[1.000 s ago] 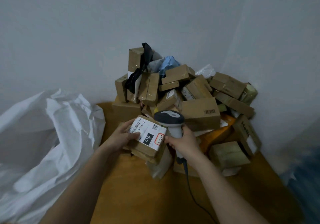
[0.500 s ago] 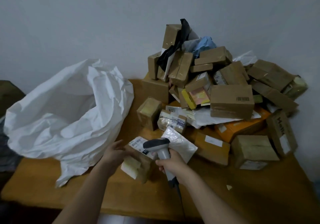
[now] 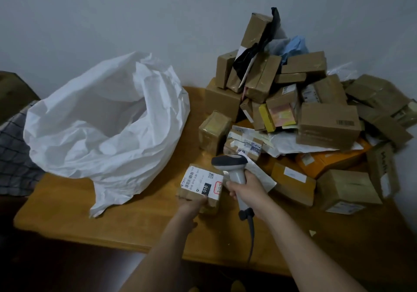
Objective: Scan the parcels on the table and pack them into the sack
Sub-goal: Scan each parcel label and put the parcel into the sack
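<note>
My left hand (image 3: 191, 203) grips a small brown parcel (image 3: 200, 186) from below, its white label with "010" facing up. My right hand (image 3: 246, 189) holds a grey barcode scanner (image 3: 232, 167) by the handle, its dark head just above the parcel's right edge. A cable hangs from the scanner's handle. The open white sack (image 3: 106, 129) lies on the table to the left of the parcel, its mouth facing up. A large heap of brown parcels (image 3: 316, 115) fills the table's back right corner.
The wooden table (image 3: 140, 226) ends at a near edge below my arms. A white plastic mailer (image 3: 259, 176) lies behind the scanner. A checked cloth (image 3: 13, 156) and a dark object lie to the far left, beyond the table. A grey wall stands behind.
The view has pulled back and turned left, showing the sack. My left hand has shifted its grip under the parcel and turned its label up, closer to me; the scanner stays beside it.
</note>
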Available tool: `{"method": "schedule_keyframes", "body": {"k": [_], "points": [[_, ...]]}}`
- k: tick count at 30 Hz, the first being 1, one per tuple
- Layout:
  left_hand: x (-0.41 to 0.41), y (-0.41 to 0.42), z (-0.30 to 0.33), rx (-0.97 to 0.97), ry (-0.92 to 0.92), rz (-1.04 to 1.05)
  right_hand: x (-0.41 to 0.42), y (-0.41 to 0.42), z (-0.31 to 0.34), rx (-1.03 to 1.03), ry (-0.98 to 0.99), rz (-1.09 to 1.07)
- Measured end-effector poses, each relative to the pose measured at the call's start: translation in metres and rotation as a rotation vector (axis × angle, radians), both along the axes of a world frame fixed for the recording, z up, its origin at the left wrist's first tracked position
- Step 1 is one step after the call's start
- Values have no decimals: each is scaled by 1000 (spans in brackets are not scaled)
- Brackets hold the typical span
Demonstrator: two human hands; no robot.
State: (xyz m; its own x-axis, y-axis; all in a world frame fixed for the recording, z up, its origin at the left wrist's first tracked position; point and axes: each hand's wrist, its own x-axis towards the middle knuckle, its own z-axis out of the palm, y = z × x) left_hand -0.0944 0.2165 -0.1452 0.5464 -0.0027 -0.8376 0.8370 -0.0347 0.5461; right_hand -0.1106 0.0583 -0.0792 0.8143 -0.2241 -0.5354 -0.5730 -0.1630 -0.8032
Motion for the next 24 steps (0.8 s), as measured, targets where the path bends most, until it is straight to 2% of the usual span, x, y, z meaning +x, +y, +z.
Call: {"method": "schedule_keyframes", "body": {"k": [5, 7, 9, 11, 16, 24], "points": [[22, 15, 2, 186, -281, 31, -1, 0, 2, -54, 29, 57], [23, 18, 1, 156, -220, -9, -1, 4, 4, -42, 43, 82], [17, 16, -8, 41, -63, -40, 2, 10, 12, -24, 58, 93], [13, 12, -16, -40, -3, -5, 7, 14, 25, -14, 62, 113], [15, 1, -28, 44, -120, 66, 12, 23, 63, -93, -12, 202], [12, -1, -28, 98, -153, 74, -6, 36, 110, -151, -66, 200]]}}
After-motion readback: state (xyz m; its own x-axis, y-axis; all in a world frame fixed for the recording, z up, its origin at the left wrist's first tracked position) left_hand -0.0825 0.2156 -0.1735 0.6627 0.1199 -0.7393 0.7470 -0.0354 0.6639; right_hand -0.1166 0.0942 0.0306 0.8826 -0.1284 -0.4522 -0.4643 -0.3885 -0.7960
